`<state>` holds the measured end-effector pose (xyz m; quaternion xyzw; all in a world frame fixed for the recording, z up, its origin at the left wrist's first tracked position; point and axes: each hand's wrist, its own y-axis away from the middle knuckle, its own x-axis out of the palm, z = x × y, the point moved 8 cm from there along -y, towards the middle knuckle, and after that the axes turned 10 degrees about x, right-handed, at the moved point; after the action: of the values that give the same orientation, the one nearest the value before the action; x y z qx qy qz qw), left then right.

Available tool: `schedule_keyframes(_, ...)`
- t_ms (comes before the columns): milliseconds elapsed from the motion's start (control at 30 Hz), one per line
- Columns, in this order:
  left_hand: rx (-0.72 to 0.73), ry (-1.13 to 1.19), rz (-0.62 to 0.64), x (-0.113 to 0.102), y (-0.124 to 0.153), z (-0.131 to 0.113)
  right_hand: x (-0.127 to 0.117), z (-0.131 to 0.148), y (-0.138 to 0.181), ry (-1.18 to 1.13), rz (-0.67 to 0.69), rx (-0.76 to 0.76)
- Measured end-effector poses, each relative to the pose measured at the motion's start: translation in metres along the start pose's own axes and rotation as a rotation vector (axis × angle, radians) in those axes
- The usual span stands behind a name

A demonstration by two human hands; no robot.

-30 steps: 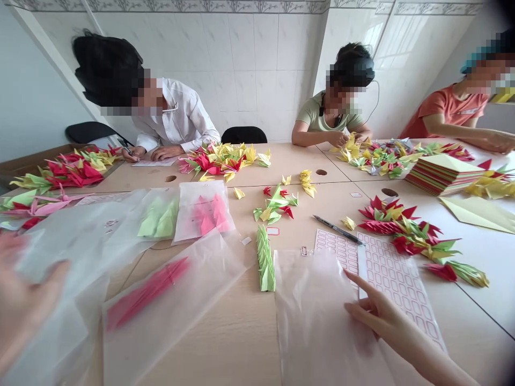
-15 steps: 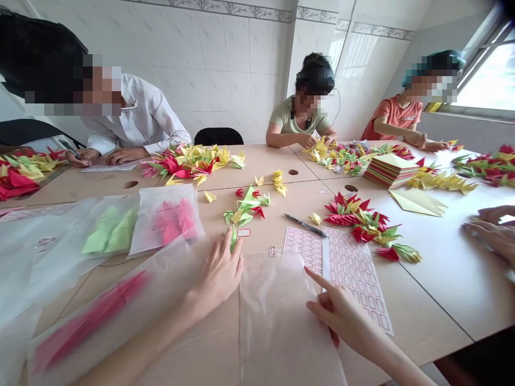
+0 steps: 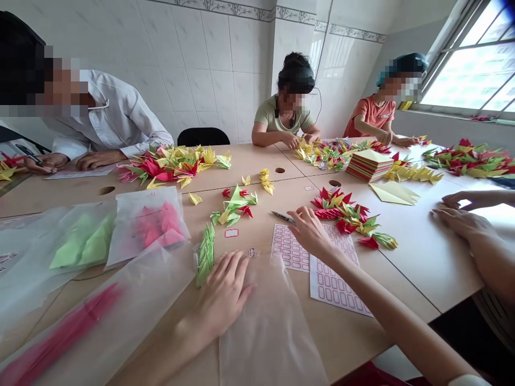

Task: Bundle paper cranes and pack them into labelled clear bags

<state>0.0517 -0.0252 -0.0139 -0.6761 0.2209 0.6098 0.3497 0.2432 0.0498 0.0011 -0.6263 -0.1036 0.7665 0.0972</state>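
My left hand (image 3: 227,287) lies with its fingers stretched out over the upper left edge of a translucent bag (image 3: 269,332). Just left of its fingertips is a green chain of folded paper (image 3: 206,254). Over the sticker sheets, my right hand (image 3: 311,230) has its fingers curled round a pen (image 3: 281,216), which still rests on the table; the hand hides the pen's far part. Below it lie white sheets of red-framed labels (image 3: 336,284). A small printed label (image 3: 252,252) sits at the bag's top edge, and a blank label (image 3: 232,233) lies above.
Bags with pink folded paper (image 3: 161,222) and green folded paper (image 3: 82,241) lie left. Folded pieces (image 3: 235,206) lie ahead, with red, yellow and green ones (image 3: 350,214) at right. A paper stack (image 3: 368,165) stands beyond. Several people sit round the table; another person's hands (image 3: 462,217) rest at right.
My right hand has moved from the bag's right edge up to the pen. My left hand has come off the green chain and down onto the bag. The view has swung right.
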Motion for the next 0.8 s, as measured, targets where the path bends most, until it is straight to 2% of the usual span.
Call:
schedule_keyframes(200,-0.169,0.149,0.008,0.006,0.004,0.018,0.030,-0.002,-0.014,0.120,0.071,-0.012)
schedule_keyframes(300,-0.236,0.253,0.009,0.005,0.002,0.025,0.034,0.000,-0.013,0.091,0.068,-0.071)
schedule_keyframes(400,-0.334,0.414,0.058,0.006,-0.002,0.031,0.027,0.001,-0.014,-0.039,0.021,-0.092)
schedule_keyframes(500,-0.419,0.577,0.135,0.007,-0.003,0.035,0.011,-0.003,-0.018,-0.325,-0.038,-0.065)
schedule_keyframes(567,-0.445,0.677,0.139,0.006,-0.001,0.035,0.002,-0.011,-0.021,-0.616,-0.024,-0.011)
schedule_keyframes(700,-0.534,0.978,0.049,0.007,0.009,0.034,0.004,-0.019,-0.022,-1.278,0.194,0.084)
schedule_keyframes(800,-0.637,1.317,-0.079,0.005,0.013,0.038,0.007,-0.016,-0.019,-1.511,0.316,0.109)
